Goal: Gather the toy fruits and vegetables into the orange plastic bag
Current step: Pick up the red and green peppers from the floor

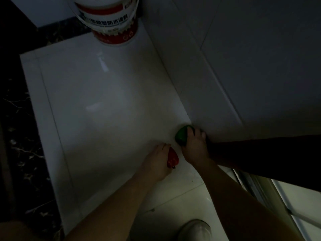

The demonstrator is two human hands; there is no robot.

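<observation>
Bare forearms point(243, 202) reach in from six o'clock. At four o'clock on the white floor point(104, 110), the left hand point(154, 162) curls its grip round a red speckled plastic toy strawberry point(172, 158), and the right hand point(194, 146) grips a glossy green plastic toy vegetable point(181, 136). The orange plastic bag is out of view; in this gloom the smooth toys may slip or miss it.

text log | bucket point(111, 23) at your top edge: one row of large Chinese characters round its white label, blurred, the last few seem to read 防水涂料 | recycling sign point(131, 33) in white on the bucket's red lower band | smaller print under the characters too blurred for you to read
</observation>
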